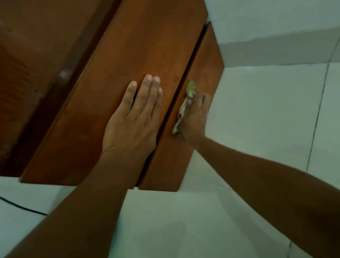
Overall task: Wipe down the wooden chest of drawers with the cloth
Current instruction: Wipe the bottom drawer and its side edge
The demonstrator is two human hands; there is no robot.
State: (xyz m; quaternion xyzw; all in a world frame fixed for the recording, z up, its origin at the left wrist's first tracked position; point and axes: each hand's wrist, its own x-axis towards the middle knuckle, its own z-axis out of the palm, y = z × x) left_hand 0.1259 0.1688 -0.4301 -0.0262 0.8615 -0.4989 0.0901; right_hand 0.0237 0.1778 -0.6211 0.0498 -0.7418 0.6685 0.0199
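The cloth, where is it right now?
In the head view, the cloth is right of centre, pressed under the right hand against the chest of drawers.

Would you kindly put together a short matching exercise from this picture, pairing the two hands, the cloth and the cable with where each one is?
Column one:
1. left hand
2. right hand
3. cloth
4. black cable

Column two:
A. lying on the pale floor at the lower left
B. pressed against the lower drawer front
C. flat and open on the upper drawer front of the wooden chest of drawers
D. trapped between a hand and the wood

Pairs: 1-C, 2-B, 3-D, 4-A
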